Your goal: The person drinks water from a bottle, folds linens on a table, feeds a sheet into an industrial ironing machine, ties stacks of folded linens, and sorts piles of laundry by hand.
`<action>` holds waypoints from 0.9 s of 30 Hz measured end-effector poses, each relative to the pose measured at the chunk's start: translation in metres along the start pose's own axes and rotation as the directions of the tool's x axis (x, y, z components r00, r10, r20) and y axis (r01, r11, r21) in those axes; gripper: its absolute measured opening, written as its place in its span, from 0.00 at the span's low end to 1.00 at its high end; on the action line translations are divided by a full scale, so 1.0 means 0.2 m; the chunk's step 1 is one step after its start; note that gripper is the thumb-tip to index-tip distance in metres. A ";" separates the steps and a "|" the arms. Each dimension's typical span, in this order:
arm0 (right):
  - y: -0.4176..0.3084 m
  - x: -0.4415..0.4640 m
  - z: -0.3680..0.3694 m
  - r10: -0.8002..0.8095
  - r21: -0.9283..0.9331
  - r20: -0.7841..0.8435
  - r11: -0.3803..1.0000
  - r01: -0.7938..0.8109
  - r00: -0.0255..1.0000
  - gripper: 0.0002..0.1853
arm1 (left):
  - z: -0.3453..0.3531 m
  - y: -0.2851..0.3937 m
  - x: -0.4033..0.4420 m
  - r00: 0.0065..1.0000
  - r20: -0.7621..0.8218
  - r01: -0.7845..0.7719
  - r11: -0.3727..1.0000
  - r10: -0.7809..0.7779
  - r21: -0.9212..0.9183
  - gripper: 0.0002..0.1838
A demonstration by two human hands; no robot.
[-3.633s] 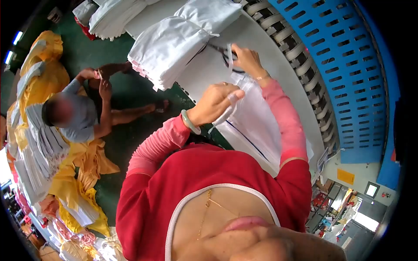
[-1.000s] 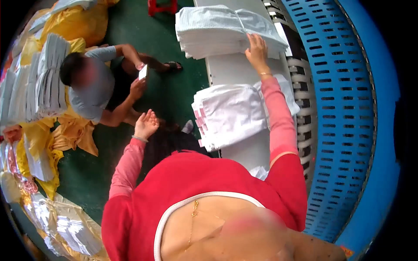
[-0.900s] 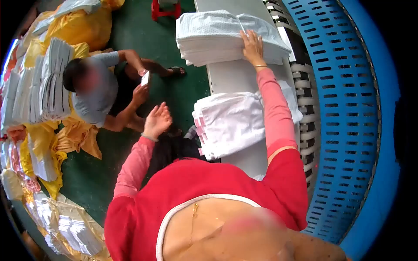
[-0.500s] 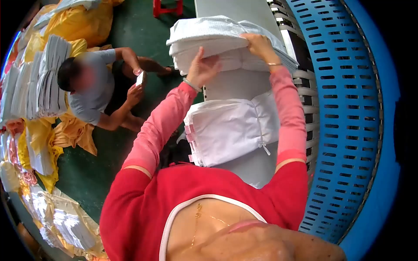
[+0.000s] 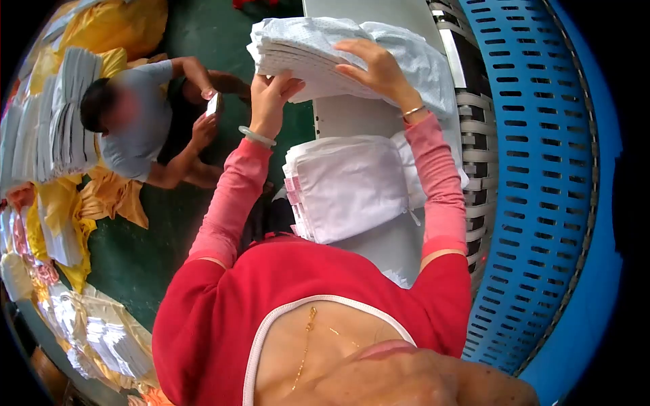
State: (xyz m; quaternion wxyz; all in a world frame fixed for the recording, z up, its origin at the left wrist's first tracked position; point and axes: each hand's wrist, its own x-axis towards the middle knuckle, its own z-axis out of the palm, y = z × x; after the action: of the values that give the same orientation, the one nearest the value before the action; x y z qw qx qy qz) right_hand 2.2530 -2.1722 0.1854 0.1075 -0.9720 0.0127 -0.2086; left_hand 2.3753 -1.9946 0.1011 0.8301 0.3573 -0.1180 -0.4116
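A thick stack of folded white cloth [image 5: 315, 57] with a faint pattern lies at the far end of the grey table, its layered left end jutting past the edge. My left hand [image 5: 271, 101] is at the stack's near left corner, its bent fingers gripping the layered edge; part of the grip is hidden. Over the near side of the stack is my right hand [image 5: 380, 73], thumb and fingers apart, fingertips at the cloth. Closer to me lies a second folded white bundle [image 5: 352, 186] with pink tags along its left edge and a tie at its right.
A blue slotted plastic panel [image 5: 528, 183] runs along the right, beside a row of metal and white parts [image 5: 474, 128]. At left, a person [image 5: 139, 125] sits holding a phone [image 5: 214, 104]. Piles of white cloth [image 5: 71, 115] and yellow bags [image 5: 122, 34] line the far left.
My left hand has moved left and up to the stack's corner. My right hand has moved left and its fingers have opened off the top layer. The stack's left end has shifted slightly left.
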 end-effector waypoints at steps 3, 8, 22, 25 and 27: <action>-0.04 0.11 0.08 -0.068 0.023 -0.040 0.997 0.069 0.997 0.15 | -0.02 0.00 0.02 1.000 0.009 0.011 0.999 -0.011 0.037 0.17; -0.05 0.16 0.11 -0.027 0.170 -0.072 0.985 0.039 0.997 0.11 | 0.00 0.01 0.03 0.999 0.033 -0.023 0.997 0.021 0.079 0.17; -0.03 0.21 0.05 -0.104 -0.026 -0.137 0.995 0.101 0.985 0.08 | 0.10 0.05 0.11 0.983 0.141 -0.136 0.981 0.117 0.140 0.16; -0.03 0.22 0.06 -0.103 -0.037 -0.187 0.995 0.098 0.977 0.08 | 0.10 0.05 0.12 0.984 0.145 -0.125 0.979 0.102 0.161 0.16; -0.02 0.23 0.07 -0.092 -0.063 -0.215 0.995 0.080 0.972 0.08 | 0.10 0.05 0.13 0.984 0.145 -0.123 0.978 0.099 0.167 0.16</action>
State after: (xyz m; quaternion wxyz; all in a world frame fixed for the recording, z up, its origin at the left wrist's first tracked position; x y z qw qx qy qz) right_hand 2.3006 -2.1685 0.1916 0.0701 -0.9456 -0.0119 -0.3176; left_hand 2.3882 -2.0195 0.1196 0.8072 0.3929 -0.2300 -0.3758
